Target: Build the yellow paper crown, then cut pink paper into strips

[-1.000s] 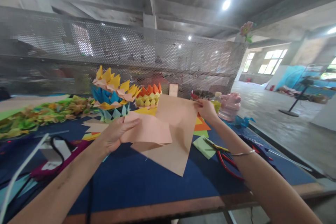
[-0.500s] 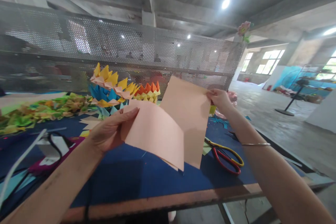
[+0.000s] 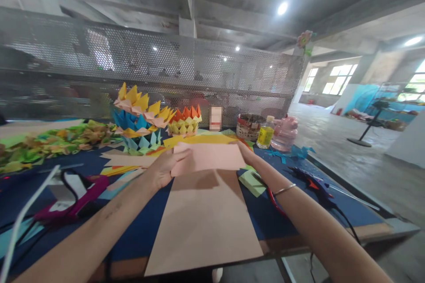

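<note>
My left hand (image 3: 166,166) pinches the left end of a folded pale pink paper (image 3: 209,158), thumb on its near face. At the other end my right hand (image 3: 245,152) grips the same paper, its fingers mostly hidden behind it. Below the folded piece a large pale pink paper sheet (image 3: 206,225) lies over the blue table, its near end reaching past the front edge. Beside my right forearm are scissors (image 3: 276,203), largely covered by the arm, with a red handle showing. A small pale green paper (image 3: 252,182) lies by them.
Folded paper crowns (image 3: 142,115) stand at the back left, near a heap of green-orange scraps (image 3: 76,139). A glue bottle (image 3: 265,132), a basket (image 3: 249,127) and a pink container (image 3: 284,132) stand back right. Glue guns lie right (image 3: 312,183) and left (image 3: 73,199).
The large sheet has come down from my right hand onto the table. My right hand has moved left to the folded paper, which now extends level between both hands.
</note>
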The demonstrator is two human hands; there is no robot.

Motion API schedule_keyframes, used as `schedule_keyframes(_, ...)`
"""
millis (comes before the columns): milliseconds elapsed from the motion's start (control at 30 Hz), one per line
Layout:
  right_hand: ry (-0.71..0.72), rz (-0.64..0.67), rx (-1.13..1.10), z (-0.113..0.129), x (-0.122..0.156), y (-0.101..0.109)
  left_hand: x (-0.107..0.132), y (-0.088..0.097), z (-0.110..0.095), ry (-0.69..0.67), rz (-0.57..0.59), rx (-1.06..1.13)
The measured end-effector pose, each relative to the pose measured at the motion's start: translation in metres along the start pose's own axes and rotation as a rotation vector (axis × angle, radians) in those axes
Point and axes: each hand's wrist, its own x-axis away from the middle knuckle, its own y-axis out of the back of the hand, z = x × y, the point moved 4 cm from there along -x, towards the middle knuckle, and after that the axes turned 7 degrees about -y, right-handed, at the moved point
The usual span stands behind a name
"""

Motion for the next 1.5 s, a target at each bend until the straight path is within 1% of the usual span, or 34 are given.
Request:
schedule_keyframes(67,-0.035,-0.018,0.055,-0.002,-0.004,0.006,-0.003,0.005,0.012,-0.001,-0.023,-0.067)
schedule_keyframes(133,-0.058,-0.059,0.107,-0.002,-0.003,0.017,-0.004,0.009,0.021,0.013,-0.022,-0.127)
schedule_keyframes(200,-0.045,-0.079,0.150,0.002,0.004,0.025,-0.004,0.010,0.026,0.043,0.013,-0.169)
schedule_keyframes(233,-0.021,-0.065,0.169,0.007,0.010,0.026,-0.004,0.010,0.028,0.056,0.037,-0.183)
schedule_keyframes(300,0.050,0.012,0.204,0.018,0.024,0.021,-0.005,0.011,0.030,0.058,0.074,-0.203)
schedule_keyframes(400,0.159,0.162,0.258,0.034,0.047,0.004,-0.007,0.014,0.030,0.025,0.086,-0.233)
schedule_keyframes(500,0.202,0.219,0.307,0.042,0.061,-0.009,-0.007,0.018,0.029,-0.015,0.077,-0.261)
schedule_keyframes(633,0.190,0.242,0.361,0.038,0.062,-0.017,-0.008,0.025,0.030,-0.022,0.035,-0.284)
schedule_keyframes(733,0.203,0.278,0.392,0.035,0.059,-0.022,-0.012,0.030,0.036,0.020,-0.020,-0.282)
schedule_keyframes(800,0.207,0.289,0.403,0.034,0.058,-0.024,-0.014,0.031,0.040,0.048,-0.033,-0.257)
schedule_keyframes(867,0.188,0.272,0.408,0.033,0.058,-0.025,-0.016,0.032,0.041,0.061,-0.036,-0.219)
schedule_keyframes(967,0.131,0.210,0.416,0.031,0.057,-0.025,-0.017,0.032,0.041,0.063,-0.053,-0.164)
schedule_keyframes(1167,0.043,0.104,0.417,0.029,0.054,-0.015,-0.015,0.034,0.036,0.088,-0.088,-0.100)
schedule_keyframes(1367,0.017,0.000,0.398,0.028,0.051,-0.002,-0.012,0.028,0.033,0.123,-0.111,-0.054)
schedule_keyframes(1500,0.027,-0.052,0.367,0.022,0.049,0.000,-0.015,0.030,0.036,0.067,-0.135,-0.085)
